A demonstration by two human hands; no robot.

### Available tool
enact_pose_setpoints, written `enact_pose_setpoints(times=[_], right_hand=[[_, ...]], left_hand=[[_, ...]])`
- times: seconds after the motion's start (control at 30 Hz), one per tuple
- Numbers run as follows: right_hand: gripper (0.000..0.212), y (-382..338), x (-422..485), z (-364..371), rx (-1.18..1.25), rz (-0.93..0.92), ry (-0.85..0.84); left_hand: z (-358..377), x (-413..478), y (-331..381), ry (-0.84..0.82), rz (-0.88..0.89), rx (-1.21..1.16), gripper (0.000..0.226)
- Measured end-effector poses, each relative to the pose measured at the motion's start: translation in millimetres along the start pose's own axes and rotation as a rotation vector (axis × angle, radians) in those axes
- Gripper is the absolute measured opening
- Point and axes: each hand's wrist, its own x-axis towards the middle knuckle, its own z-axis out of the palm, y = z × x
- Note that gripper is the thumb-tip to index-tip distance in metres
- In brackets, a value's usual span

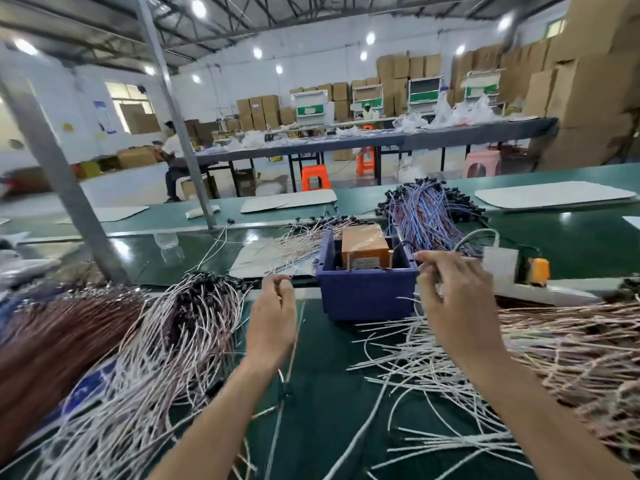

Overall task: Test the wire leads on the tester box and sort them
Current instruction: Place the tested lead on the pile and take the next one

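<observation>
L hand (273,317): fingers curled, thumb + forefinger pinching a thin wire lead (284,382) that hangs past the wrist. R hand (453,299): half-curled at the right rim of the blue plastic tester box (367,296); can't tell if it grips anything. Box sits mid glossy green bench (322,427), betw. white leads (166,341) at left and pinkish leads (571,348) at right. Warehouse, stacked cartons (588,81) behind.

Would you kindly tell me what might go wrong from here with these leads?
The thin lead pinched in the left hand hangs low and may snag in the white pile beside it. Piles crowd the box on both sides, so tested and untested leads could mix. The right hand may catch loose leads beneath it.
</observation>
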Motion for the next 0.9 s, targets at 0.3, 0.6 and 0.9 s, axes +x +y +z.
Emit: enact_pose_setpoints(times=[0.3,0.6,0.9], right_hand=[[0.023,-66,-17,47,0.093,-0.115,-0.101],[0.024,-57,-21,44,0.105,-0.095,-0.118],[0.024,-64,-25,43,0.144,-0.055,-0.144]], left_hand=[[-59,56,-72,-0.299,-0.122,0.84,0.039],[-47,67,-73,-0.069,-0.297,0.404,0.024],[-60,83,-51,-0.061,-0.56,-0.316,0.011]])
